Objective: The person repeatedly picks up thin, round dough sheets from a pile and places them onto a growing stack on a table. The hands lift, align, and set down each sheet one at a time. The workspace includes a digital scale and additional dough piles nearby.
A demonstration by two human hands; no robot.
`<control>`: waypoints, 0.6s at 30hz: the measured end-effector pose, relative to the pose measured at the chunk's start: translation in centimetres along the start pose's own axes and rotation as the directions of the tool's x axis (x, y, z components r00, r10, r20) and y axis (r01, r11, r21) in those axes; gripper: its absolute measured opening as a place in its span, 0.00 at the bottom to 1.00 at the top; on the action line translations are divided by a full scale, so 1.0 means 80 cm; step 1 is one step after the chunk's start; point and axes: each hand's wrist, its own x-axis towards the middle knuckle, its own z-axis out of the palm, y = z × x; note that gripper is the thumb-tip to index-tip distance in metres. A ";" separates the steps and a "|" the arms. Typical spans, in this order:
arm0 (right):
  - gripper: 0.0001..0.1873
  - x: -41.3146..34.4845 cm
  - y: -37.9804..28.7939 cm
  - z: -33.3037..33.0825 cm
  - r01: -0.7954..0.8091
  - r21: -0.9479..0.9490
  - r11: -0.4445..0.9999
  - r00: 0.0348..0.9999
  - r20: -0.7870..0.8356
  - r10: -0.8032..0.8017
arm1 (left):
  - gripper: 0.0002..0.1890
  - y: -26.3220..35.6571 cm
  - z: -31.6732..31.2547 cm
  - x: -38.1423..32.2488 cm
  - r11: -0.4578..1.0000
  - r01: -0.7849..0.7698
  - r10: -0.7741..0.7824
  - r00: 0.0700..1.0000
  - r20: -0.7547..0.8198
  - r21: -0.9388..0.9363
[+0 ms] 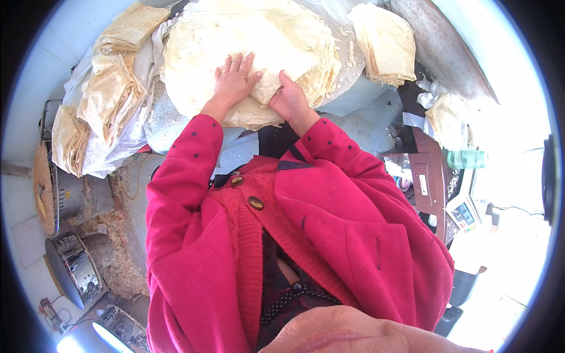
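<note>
In front of me is a tall stack of large, thin, pale flatbread sheets [207, 48], its layered edges ragged. My left hand [236, 84] lies palm down on the top sheet, fingers spread. Close to it, my right hand [290, 99] pinches the near edge of a folded flatbread sheet [266, 88], thumb uppermost. The fingers of that hand are partly hidden. Right of the stack sits a bundle of folded flatbread [383, 44]. More folded flatbread [108, 90] rests on white plastic sheeting [115, 152] at the left.
Round griddle-like machines [73, 267] stand low at the left, beside a crumb-strewn floor [121, 251]. On the right are a dark red wooden cabinet [427, 172], a green clear container [466, 159] and bagged flatbread [443, 117]. A large curved metal sheet [441, 48] rises behind.
</note>
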 end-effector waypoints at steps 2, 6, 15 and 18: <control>0.23 -0.001 -0.002 0.001 0.009 -0.010 1.000 1.000 -0.005 -0.009 | 0.37 -0.008 -0.002 -0.004 0.999 -0.028 0.027 0.998 -0.055 -0.019; 0.24 -0.006 -0.006 0.013 -0.012 0.006 1.000 0.997 0.074 0.012 | 0.33 -0.003 -0.009 -0.038 0.729 0.116 -0.347 0.912 -0.218 -0.674; 0.24 -0.041 0.032 0.051 -0.061 -0.139 0.988 0.997 -0.055 0.054 | 0.15 0.003 -0.020 -0.075 -0.358 0.189 -0.229 0.932 0.282 -0.915; 0.23 -0.053 0.031 0.054 -0.086 -0.242 0.966 0.991 -0.123 0.058 | 0.19 0.016 -0.018 -0.084 -0.547 0.128 -0.315 0.884 0.345 -0.827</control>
